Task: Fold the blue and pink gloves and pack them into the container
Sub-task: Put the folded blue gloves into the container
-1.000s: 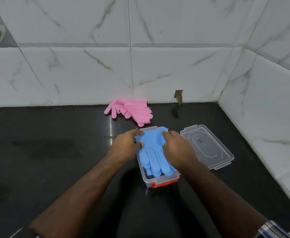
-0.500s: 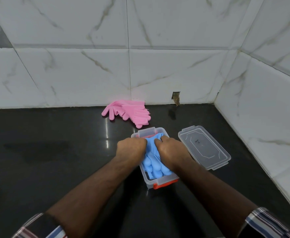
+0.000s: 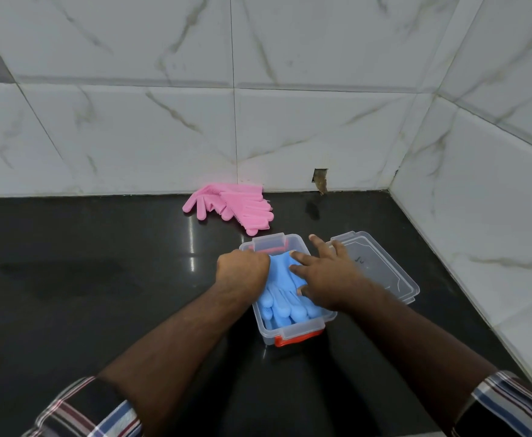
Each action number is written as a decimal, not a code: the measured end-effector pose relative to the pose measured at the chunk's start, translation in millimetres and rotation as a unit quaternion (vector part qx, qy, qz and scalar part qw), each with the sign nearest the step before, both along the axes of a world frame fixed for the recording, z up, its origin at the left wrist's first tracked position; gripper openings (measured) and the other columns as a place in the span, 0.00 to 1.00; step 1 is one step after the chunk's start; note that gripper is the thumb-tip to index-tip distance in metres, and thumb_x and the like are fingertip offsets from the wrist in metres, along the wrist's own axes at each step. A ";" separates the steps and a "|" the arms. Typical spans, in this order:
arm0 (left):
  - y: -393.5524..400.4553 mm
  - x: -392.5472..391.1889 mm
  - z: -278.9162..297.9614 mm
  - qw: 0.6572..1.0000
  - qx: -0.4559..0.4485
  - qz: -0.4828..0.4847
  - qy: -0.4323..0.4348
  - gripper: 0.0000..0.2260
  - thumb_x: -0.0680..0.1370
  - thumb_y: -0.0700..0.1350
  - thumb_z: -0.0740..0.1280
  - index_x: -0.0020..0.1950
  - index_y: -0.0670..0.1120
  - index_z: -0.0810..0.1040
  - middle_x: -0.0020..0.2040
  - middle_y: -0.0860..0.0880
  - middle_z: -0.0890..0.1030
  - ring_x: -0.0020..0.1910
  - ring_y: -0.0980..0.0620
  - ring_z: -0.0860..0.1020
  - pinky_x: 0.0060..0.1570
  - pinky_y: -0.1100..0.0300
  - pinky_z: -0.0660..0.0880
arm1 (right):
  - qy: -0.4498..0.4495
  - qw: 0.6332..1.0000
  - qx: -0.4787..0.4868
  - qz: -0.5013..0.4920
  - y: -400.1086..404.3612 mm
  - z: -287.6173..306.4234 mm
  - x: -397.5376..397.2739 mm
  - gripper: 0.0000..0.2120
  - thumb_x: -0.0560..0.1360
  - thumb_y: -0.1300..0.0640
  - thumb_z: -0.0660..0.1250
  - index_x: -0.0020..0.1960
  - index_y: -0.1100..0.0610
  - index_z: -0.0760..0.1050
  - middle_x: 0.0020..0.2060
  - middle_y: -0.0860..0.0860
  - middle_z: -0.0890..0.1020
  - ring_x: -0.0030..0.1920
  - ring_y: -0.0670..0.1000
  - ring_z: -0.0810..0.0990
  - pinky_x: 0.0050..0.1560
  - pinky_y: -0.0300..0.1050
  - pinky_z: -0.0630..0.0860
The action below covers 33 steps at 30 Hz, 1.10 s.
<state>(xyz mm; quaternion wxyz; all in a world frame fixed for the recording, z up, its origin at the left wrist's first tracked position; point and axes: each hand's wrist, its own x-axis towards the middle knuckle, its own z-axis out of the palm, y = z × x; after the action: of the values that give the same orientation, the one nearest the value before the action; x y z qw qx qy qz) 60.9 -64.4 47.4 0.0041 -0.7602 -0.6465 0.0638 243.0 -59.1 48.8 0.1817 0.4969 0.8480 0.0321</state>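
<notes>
The blue gloves [image 3: 285, 293], soft, ribbed silicone likely to spring back unless pressed flat, lie in the clear container [image 3: 293, 331] on the dark counter [image 3: 85, 279]. The left hand [image 3: 242, 271], fingers curled, pushes their cuff end down; the right hand [image 3: 327, 274] rests on them with fingers spread. The pink gloves [image 3: 231, 208] wait by the wall, best taken at the cuffs.
</notes>
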 end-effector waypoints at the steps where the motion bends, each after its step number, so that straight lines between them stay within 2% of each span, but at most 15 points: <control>1: 0.1 0.6 1.3 1.000 -0.002 -0.001 0.006 0.09 0.79 0.43 0.62 0.56 0.49 0.79 0.56 0.48 0.81 0.56 0.45 0.79 0.43 0.53 0.73 | -0.012 1.000 -0.001 0.002 0.2 -1.9 -1.5 0.26 0.79 0.39 0.57 0.75 0.44 0.62 0.79 0.44 0.53 0.79 0.61 0.40 0.72 0.72 0.42; 6: 0.0 -1.4 4.4 1.000 -0.011 0.003 -0.003 0.12 0.80 0.48 0.64 0.62 0.53 0.78 0.60 0.48 0.75 0.58 0.45 0.74 0.48 0.49 0.74 | -0.010 0.999 -0.037 -0.018 2.9 2.2 -7.6 0.25 0.80 0.40 0.57 0.74 0.46 0.65 0.80 0.45 0.52 0.78 0.61 0.39 0.71 0.74 0.39; 10: -0.6 -1.7 11.0 0.998 0.036 -0.028 -0.033 0.17 0.78 0.54 0.65 0.67 0.57 0.76 0.63 0.49 0.73 0.63 0.46 0.70 0.59 0.46 0.69 | 0.021 1.000 -0.017 0.011 5.4 16.4 -9.3 0.19 0.82 0.46 0.55 0.72 0.46 0.69 0.78 0.43 0.58 0.79 0.58 0.44 0.73 0.72 0.45; 12: -0.4 2.6 13.5 0.996 0.008 -0.078 -0.039 0.21 0.76 0.59 0.65 0.68 0.58 0.74 0.67 0.50 0.73 0.66 0.47 0.68 0.63 0.42 0.63 | 0.021 1.000 -0.007 0.019 8.6 19.2 -9.9 0.19 0.82 0.49 0.57 0.72 0.45 0.68 0.77 0.43 0.62 0.79 0.56 0.46 0.74 0.70 0.46; 14: 1.2 5.7 12.7 0.992 -0.061 -0.106 -0.007 0.23 0.74 0.62 0.65 0.68 0.57 0.73 0.67 0.52 0.75 0.67 0.47 0.69 0.65 0.38 0.60 | 0.001 1.000 -0.014 0.016 12.5 17.8 -10.7 0.21 0.80 0.49 0.60 0.73 0.46 0.68 0.76 0.45 0.64 0.79 0.56 0.46 0.73 0.71 0.45; 17: 4.3 5.6 7.8 0.983 -0.134 -0.120 0.038 0.22 0.74 0.62 0.66 0.66 0.55 0.74 0.61 0.54 0.78 0.65 0.48 0.73 0.66 0.36 0.57 | -0.048 0.999 -0.022 0.002 16.6 13.7 -9.6 0.21 0.78 0.48 0.64 0.71 0.46 0.70 0.75 0.46 0.66 0.79 0.58 0.46 0.71 0.73 0.44; 19: 5.0 7.6 5.4 0.978 -0.143 -0.132 0.073 0.21 0.74 0.62 0.67 0.64 0.55 0.75 0.59 0.54 0.79 0.64 0.48 0.74 0.67 0.35 0.55 | -0.063 0.998 -0.026 -0.001 17.9 11.1 -9.4 0.23 0.76 0.47 0.66 0.71 0.46 0.70 0.75 0.46 0.66 0.79 0.59 0.47 0.70 0.74 0.45; 22: 4.9 15.6 4.6 0.973 -0.154 -0.131 0.108 0.22 0.74 0.62 0.68 0.64 0.53 0.75 0.61 0.54 0.80 0.66 0.48 0.74 0.70 0.33 0.50 | -0.086 0.996 -0.019 0.004 16.6 7.3 -14.1 0.24 0.75 0.44 0.67 0.70 0.45 0.70 0.75 0.47 0.66 0.79 0.60 0.47 0.71 0.75 0.44; 26: 1.7 22.4 0.2 0.975 -0.133 -0.131 0.123 0.14 0.76 0.56 0.67 0.58 0.53 0.77 0.54 0.54 0.80 0.63 0.48 0.75 0.70 0.32 0.47 | -0.096 0.995 0.007 0.021 10.9 0.3 -17.3 0.25 0.76 0.42 0.64 0.71 0.46 0.69 0.76 0.50 0.65 0.79 0.61 0.46 0.70 0.76 0.41; 29: 2.5 22.5 -2.1 0.975 -0.132 -0.131 0.120 0.16 0.76 0.58 0.67 0.59 0.53 0.77 0.57 0.53 0.81 0.63 0.48 0.76 0.70 0.32 0.45 | -0.097 0.995 0.003 0.022 9.5 0.5 -17.6 0.24 0.77 0.42 0.63 0.71 0.46 0.69 0.76 0.50 0.65 0.79 0.62 0.46 0.70 0.77 0.40; 33: 7.0 19.3 10.8 0.975 -0.184 -0.101 0.077 0.19 0.78 0.54 0.65 0.68 0.54 0.72 0.64 0.53 0.78 0.68 0.48 0.72 0.71 0.33 0.46 | -0.056 0.998 -0.037 -0.003 17.9 6.6 -13.4 0.25 0.74 0.40 0.67 0.70 0.40 0.70 0.76 0.45 0.65 0.79 0.60 0.44 0.69 0.77 0.40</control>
<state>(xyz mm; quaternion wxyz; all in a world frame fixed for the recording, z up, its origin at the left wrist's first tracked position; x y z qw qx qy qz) 80.2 -57.4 58.2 -0.0797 -0.8022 -0.5411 0.2393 229.7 -41.1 55.3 0.2472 0.4898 0.8356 0.0275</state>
